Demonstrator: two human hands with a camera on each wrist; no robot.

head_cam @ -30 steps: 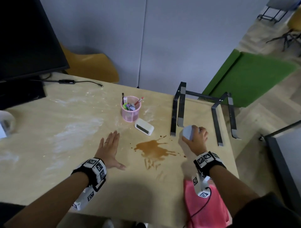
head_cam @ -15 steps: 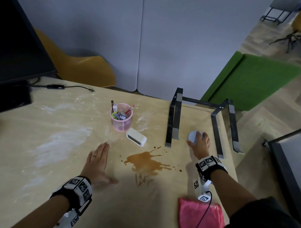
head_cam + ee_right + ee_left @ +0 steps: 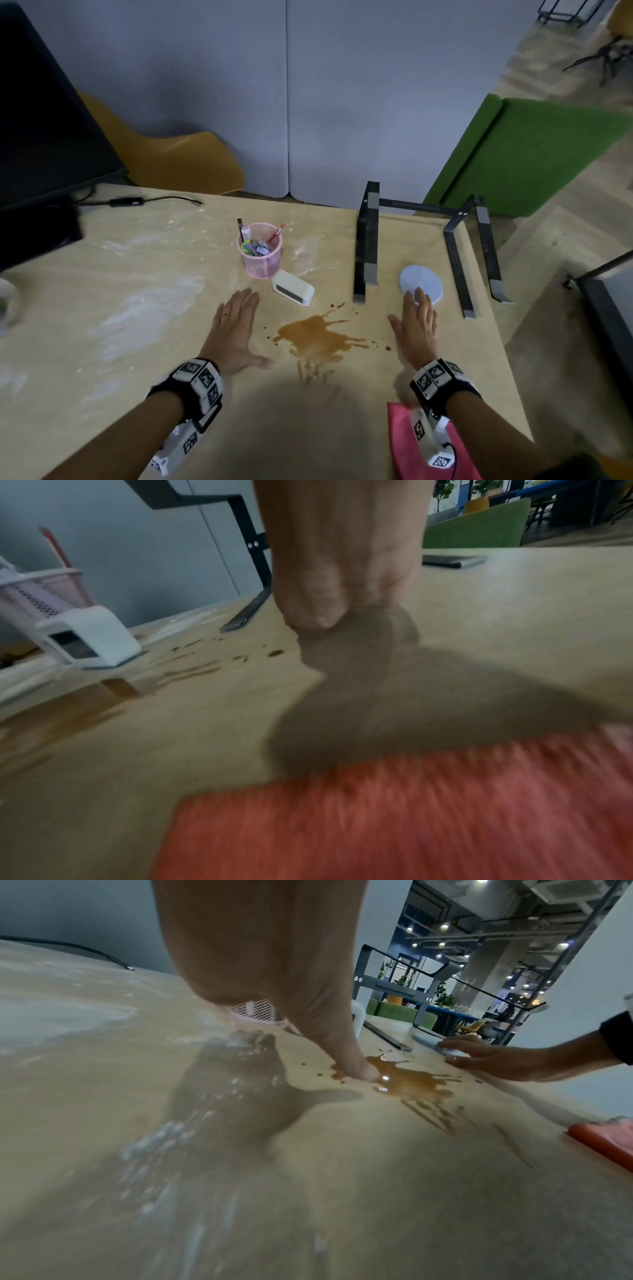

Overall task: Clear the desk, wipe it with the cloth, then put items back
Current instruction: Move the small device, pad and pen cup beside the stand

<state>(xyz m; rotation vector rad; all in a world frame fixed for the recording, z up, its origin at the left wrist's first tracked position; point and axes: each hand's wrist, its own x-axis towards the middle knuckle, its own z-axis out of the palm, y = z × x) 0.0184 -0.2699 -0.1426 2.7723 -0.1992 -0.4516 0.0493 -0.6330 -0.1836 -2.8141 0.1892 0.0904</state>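
A brown spill [image 3: 315, 337] sits mid-desk between my hands. My left hand [image 3: 236, 318] lies flat on the wood just left of it, fingers straight; in the left wrist view its thumb [image 3: 356, 1069] touches the spill's edge [image 3: 407, 1081]. My right hand [image 3: 416, 318] lies flat on the right, holding nothing, its fingertips over the near edge of a pale round disc [image 3: 420, 282]. The pink cloth [image 3: 411, 445] lies at the front edge under my right wrist and fills the right wrist view's foreground [image 3: 411, 818].
A pink mesh pen cup [image 3: 261, 250] and a white clock [image 3: 293, 287] stand behind the spill. A black laptop stand [image 3: 366, 240] frames the disc. White powder smears [image 3: 147, 308] cover the left side. A monitor [image 3: 41, 120] and a cable [image 3: 154, 200] sit at the back left.
My right hand set the pale disc down flat between the stand's legs, let go, straightened its fingers and drew back a little. My left hand stayed flat.
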